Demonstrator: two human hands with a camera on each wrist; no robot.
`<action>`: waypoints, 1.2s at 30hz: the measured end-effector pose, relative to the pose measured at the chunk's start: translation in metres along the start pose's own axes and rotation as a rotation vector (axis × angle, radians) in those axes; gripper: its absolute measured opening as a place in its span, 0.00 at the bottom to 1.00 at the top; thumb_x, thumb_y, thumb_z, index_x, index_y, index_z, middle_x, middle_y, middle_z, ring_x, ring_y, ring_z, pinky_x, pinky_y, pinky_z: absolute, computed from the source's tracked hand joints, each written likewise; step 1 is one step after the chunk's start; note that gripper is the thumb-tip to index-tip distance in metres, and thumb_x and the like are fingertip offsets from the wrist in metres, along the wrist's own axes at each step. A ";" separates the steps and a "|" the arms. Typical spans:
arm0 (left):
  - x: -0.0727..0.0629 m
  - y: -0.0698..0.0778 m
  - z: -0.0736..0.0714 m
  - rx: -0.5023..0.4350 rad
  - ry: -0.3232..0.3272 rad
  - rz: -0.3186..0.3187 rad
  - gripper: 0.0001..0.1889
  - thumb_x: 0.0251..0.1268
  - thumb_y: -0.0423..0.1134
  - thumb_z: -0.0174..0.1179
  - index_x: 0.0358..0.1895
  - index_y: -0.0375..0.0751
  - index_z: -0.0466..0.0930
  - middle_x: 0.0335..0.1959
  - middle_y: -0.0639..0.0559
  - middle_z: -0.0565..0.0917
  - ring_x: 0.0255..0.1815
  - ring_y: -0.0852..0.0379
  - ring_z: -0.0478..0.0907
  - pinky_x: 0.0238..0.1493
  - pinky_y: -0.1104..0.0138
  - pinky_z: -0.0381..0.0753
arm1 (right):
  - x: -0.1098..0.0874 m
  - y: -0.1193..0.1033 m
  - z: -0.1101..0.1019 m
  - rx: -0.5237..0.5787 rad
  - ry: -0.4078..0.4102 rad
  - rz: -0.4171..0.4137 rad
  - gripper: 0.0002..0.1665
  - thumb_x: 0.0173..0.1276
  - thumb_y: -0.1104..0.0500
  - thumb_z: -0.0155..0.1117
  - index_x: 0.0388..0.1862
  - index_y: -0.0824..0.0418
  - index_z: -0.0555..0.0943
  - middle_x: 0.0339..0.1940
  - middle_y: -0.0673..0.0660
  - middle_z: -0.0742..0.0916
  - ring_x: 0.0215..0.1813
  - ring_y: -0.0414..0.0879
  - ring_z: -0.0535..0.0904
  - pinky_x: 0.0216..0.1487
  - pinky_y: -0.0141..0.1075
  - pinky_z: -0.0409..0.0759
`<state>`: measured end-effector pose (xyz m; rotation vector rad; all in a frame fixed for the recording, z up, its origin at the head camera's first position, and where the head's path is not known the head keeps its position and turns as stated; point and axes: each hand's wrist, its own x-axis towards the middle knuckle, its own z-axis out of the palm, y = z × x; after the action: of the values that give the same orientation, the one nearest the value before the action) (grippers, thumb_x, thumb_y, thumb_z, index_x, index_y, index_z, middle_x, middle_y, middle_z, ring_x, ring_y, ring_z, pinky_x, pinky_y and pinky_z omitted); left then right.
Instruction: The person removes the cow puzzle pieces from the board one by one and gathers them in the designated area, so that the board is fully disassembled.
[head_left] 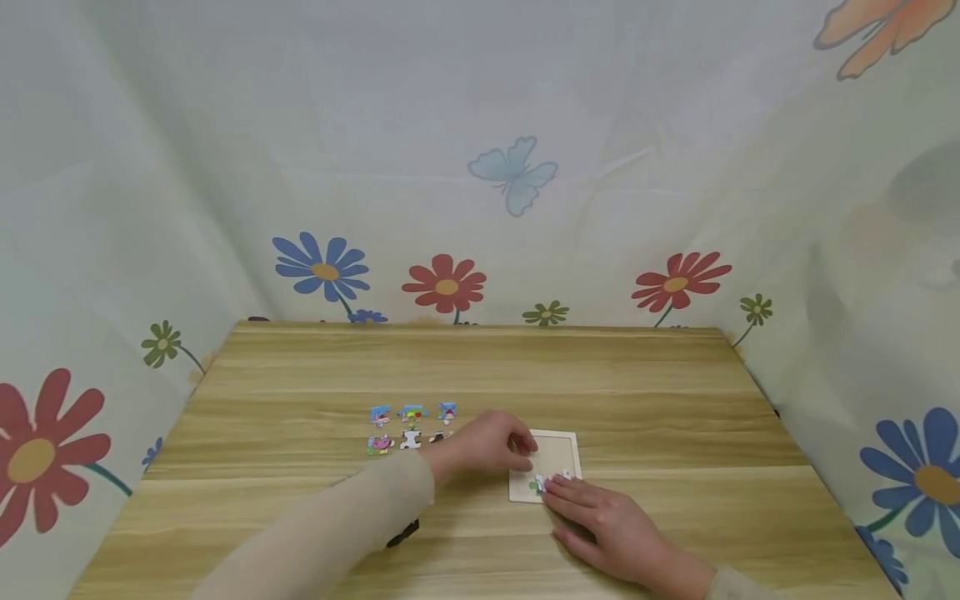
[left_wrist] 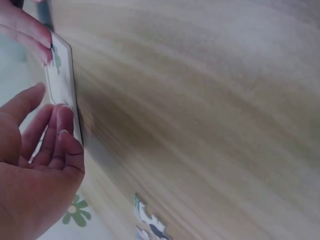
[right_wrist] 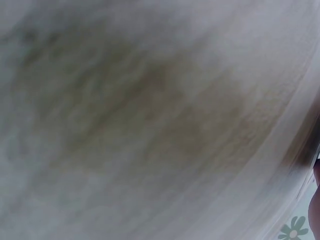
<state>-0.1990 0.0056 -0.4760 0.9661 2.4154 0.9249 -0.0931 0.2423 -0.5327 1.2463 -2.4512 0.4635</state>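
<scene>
A small pale puzzle tray [head_left: 557,455] lies on the table before me, with colourful jigsaw pieces [head_left: 538,484] along its near edge. My right hand [head_left: 611,525] reaches in from the right, its extended fingers resting on those pieces and partly covering them. My left hand [head_left: 489,442] hovers at the tray's left edge, thumb apart from loosely bent fingers. In the left wrist view, nothing shows between the left thumb [left_wrist: 31,102] and fingers. The right wrist view catches only a sliver of the right hand [right_wrist: 315,207] at its edge.
Left of the tray, several loose jigsaw pieces [head_left: 412,412] lie in two rows, the nearer one partly behind my left hand. A small black object [head_left: 403,533] shows beside my left sleeve [head_left: 330,525]. A flowered curtain [head_left: 517,242] surrounds the wooden table [head_left: 637,392].
</scene>
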 end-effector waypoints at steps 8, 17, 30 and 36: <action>0.000 -0.003 0.006 -0.074 -0.032 -0.003 0.09 0.55 0.39 0.69 0.39 0.44 0.85 0.28 0.63 0.81 0.32 0.67 0.77 0.37 0.74 0.75 | 0.000 0.002 0.001 -0.008 0.008 -0.032 0.29 0.60 0.50 0.68 0.60 0.58 0.78 0.61 0.54 0.78 0.61 0.49 0.74 0.54 0.45 0.75; 0.001 -0.006 0.008 -0.092 -0.043 0.006 0.08 0.56 0.39 0.68 0.39 0.45 0.85 0.29 0.63 0.81 0.32 0.67 0.77 0.37 0.74 0.75 | -0.002 0.003 -0.003 -0.010 0.013 -0.045 0.30 0.59 0.51 0.68 0.60 0.58 0.77 0.62 0.54 0.78 0.62 0.50 0.74 0.54 0.45 0.75; 0.002 -0.007 0.006 -0.088 -0.055 0.003 0.08 0.56 0.40 0.68 0.40 0.46 0.84 0.29 0.64 0.81 0.33 0.67 0.77 0.39 0.73 0.75 | -0.008 0.002 -0.010 0.019 0.038 -0.084 0.30 0.58 0.54 0.69 0.60 0.60 0.77 0.61 0.57 0.79 0.60 0.51 0.75 0.52 0.45 0.76; 0.001 -0.004 0.004 -0.069 -0.046 -0.011 0.08 0.56 0.41 0.68 0.39 0.46 0.85 0.29 0.64 0.80 0.32 0.68 0.76 0.39 0.73 0.74 | -0.009 0.003 -0.010 0.032 0.013 -0.065 0.29 0.59 0.54 0.69 0.60 0.60 0.77 0.62 0.56 0.78 0.61 0.50 0.74 0.52 0.45 0.76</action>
<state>-0.1994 0.0056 -0.4821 0.9374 2.3327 0.9650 -0.0886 0.2549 -0.5285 1.3271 -2.3933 0.4934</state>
